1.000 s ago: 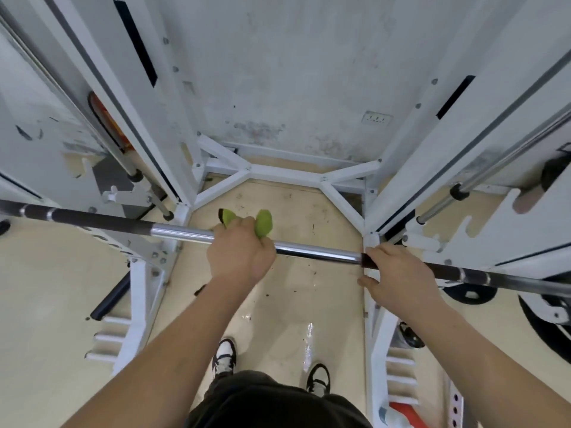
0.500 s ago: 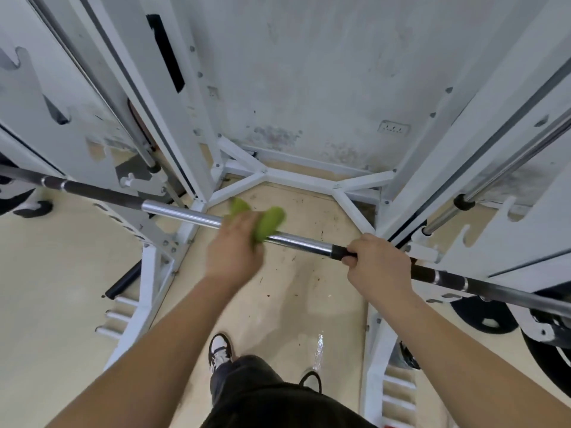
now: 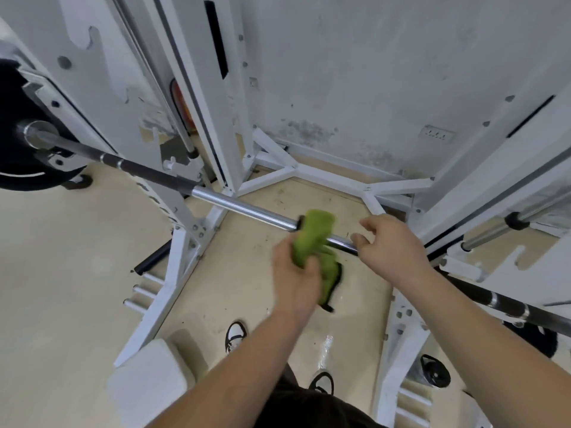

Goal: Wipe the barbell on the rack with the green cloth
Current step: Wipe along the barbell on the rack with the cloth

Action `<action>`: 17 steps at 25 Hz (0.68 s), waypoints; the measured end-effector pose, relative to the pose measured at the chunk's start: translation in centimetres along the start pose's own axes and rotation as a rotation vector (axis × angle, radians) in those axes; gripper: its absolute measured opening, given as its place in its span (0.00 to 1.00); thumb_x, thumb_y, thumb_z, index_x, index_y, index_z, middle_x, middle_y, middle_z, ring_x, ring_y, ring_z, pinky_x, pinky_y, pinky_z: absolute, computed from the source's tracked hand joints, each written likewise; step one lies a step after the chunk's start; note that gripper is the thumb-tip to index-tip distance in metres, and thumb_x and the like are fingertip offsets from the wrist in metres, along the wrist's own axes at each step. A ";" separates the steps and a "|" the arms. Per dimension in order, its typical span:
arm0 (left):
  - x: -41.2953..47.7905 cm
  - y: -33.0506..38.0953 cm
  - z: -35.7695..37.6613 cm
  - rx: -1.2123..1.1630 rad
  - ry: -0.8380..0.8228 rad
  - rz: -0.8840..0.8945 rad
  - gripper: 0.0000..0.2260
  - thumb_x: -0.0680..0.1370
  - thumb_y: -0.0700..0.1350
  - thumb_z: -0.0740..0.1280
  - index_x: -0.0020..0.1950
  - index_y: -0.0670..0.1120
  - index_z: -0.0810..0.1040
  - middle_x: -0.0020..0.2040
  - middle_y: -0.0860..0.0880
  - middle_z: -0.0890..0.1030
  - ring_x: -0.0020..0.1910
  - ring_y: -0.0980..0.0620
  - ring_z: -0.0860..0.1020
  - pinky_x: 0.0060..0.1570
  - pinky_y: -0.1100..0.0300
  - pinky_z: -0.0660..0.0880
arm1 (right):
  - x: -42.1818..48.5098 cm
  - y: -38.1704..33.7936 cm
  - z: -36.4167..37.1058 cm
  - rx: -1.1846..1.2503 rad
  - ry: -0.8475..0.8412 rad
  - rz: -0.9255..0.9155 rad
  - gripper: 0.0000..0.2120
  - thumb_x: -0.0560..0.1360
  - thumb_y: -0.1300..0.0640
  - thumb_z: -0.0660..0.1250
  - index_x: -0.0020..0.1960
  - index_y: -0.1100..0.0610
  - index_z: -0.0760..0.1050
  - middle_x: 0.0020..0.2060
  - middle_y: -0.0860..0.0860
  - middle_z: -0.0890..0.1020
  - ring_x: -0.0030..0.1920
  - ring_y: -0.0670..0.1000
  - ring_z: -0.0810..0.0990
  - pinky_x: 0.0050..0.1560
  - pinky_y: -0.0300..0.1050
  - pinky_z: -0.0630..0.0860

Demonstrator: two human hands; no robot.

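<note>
— Left hand: what is held in it?

— The green cloth is gripped in it, bunched, at the centre of the frame. The cloth's upper fold is laid over the barbell; the rest hangs below the bar. The edges are blurred, so how firmly it is pressed on cannot be told.

— And the right hand?

— It is curled round the bar just right of the cloth, thumb beneath and fingers over the top. The bar is judged to be steadied there.

— Where is the barbell carried?

— It is laid across the white rack, from the black plate at the upper left down to the lower right edge. A chromed stretch is seen left of the cloth, with darker lengths beyond.

— What could go wrong from here?

— If the cloth is only dragged by its loose fold, the underside of the bar may be missed and a strip left unwiped. If the hanging tail is drawn past a rack hook, it may be snagged. If the bar is pushed too hard along its length, it may be rolled or shifted in its cradles, the more so with a plate loaded at the left end.
</note>
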State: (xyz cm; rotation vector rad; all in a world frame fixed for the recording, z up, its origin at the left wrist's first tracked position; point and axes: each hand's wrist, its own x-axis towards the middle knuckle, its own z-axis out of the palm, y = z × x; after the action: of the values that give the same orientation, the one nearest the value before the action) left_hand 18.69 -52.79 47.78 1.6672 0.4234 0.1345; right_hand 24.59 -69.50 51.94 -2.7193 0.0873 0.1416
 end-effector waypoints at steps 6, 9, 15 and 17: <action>14.4 1.0 -11.9 -0.476 0.504 -0.440 0.09 0.83 0.45 0.63 0.63 0.48 0.73 0.54 0.49 0.81 0.55 0.46 0.82 0.58 0.48 0.81 | 4.7 -7.2 4.2 0.163 -0.025 -0.042 0.17 0.77 0.46 0.67 0.62 0.51 0.81 0.59 0.49 0.82 0.57 0.50 0.80 0.55 0.48 0.78; 16.4 1.3 -11.5 -0.594 0.329 -0.560 0.15 0.77 0.43 0.62 0.64 0.46 0.75 0.46 0.45 0.81 0.41 0.45 0.79 0.42 0.52 0.79 | 5.5 -8.1 4.8 0.146 -0.028 0.010 0.15 0.78 0.46 0.66 0.60 0.50 0.82 0.57 0.47 0.83 0.56 0.49 0.80 0.55 0.48 0.78; 6.7 0.1 -2.8 -0.742 -0.273 -0.875 0.13 0.76 0.45 0.60 0.52 0.43 0.82 0.41 0.41 0.81 0.39 0.44 0.79 0.42 0.53 0.72 | 3.7 -4.9 3.3 0.073 -0.022 0.078 0.14 0.78 0.49 0.65 0.58 0.52 0.83 0.54 0.48 0.84 0.54 0.51 0.80 0.54 0.50 0.78; 4.9 0.1 -1.1 -0.643 -0.282 -0.880 0.15 0.77 0.44 0.62 0.59 0.43 0.83 0.50 0.40 0.84 0.48 0.42 0.80 0.47 0.52 0.74 | 2.4 -2.9 2.2 0.033 -0.004 0.049 0.13 0.79 0.50 0.65 0.58 0.52 0.83 0.51 0.50 0.83 0.52 0.52 0.80 0.51 0.50 0.78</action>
State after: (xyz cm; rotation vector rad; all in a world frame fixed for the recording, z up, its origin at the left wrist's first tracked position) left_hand 22.86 -50.02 47.30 0.7502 0.7632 -0.5580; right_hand 27.00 -66.06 50.83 -2.6852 0.1540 0.1582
